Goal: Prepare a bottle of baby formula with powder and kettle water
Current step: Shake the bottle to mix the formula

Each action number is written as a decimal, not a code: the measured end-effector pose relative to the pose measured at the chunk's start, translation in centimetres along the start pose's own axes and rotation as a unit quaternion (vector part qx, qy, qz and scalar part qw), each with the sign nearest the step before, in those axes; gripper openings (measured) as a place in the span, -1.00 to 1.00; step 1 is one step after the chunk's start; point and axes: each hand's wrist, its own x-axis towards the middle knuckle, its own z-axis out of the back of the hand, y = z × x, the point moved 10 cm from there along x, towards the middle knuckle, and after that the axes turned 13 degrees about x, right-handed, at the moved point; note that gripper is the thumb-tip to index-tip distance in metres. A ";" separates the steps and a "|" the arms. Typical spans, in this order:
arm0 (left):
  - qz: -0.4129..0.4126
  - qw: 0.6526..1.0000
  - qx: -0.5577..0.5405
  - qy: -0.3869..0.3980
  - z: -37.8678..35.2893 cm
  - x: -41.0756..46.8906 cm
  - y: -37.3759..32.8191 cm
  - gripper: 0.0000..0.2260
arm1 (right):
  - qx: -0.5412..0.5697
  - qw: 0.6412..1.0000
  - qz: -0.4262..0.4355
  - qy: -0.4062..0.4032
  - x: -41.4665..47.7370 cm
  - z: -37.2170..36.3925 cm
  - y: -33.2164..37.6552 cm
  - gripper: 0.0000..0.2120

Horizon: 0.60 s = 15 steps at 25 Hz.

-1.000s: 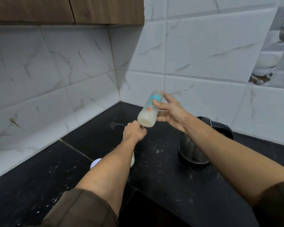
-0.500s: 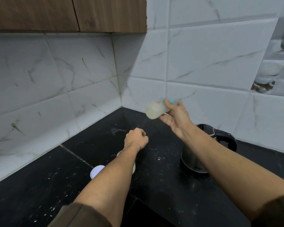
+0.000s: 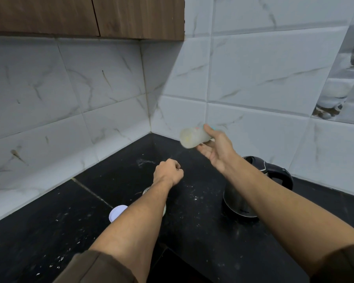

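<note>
My right hand [image 3: 217, 149] holds a baby bottle [image 3: 193, 137] of milky liquid in the air, tipped on its side with its base toward me and blurred by motion. My left hand [image 3: 168, 172] hovers over the counter as a closed fist with nothing visible in it. Under my left forearm stands the formula tin [image 3: 146, 189], mostly hidden, with its white lid [image 3: 117, 212] lying beside it. A steel kettle with a black handle [image 3: 274, 172] stands to the right, partly behind my right forearm.
The black stone counter [image 3: 192, 221] is speckled with spilled white powder. White marble-look tiled walls meet in a corner behind the bottle. A wooden cabinet [image 3: 86, 15] hangs overhead at the left.
The bottle has swung from upright-tilted to lying sideways and moved right and up in my right hand. My left hand drew away from the bottle and stays in a fist.
</note>
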 end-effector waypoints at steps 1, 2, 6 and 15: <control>0.003 1.000 0.000 -0.001 0.0 0.0 0.0 -0.74 | -0.056 0.997 -0.023 0.049 -0.4 -1.2 -0.5 -0.47; 0.009 1.000 -0.003 -0.003 0.0 -0.1 0.0 -0.77 | -0.112 0.988 -0.040 0.101 -1.0 -2.3 -1.2 -0.46; 0.001 1.000 -0.001 -0.003 0.4 -0.2 -0.2 -0.73 | -0.045 0.997 0.012 0.061 -0.8 -1.8 0.4 -0.48; 0.007 1.000 0.013 -0.004 0.9 -0.2 0.2 -0.76 | -0.072 0.994 -0.002 0.085 -1.5 -1.9 -0.2 -0.54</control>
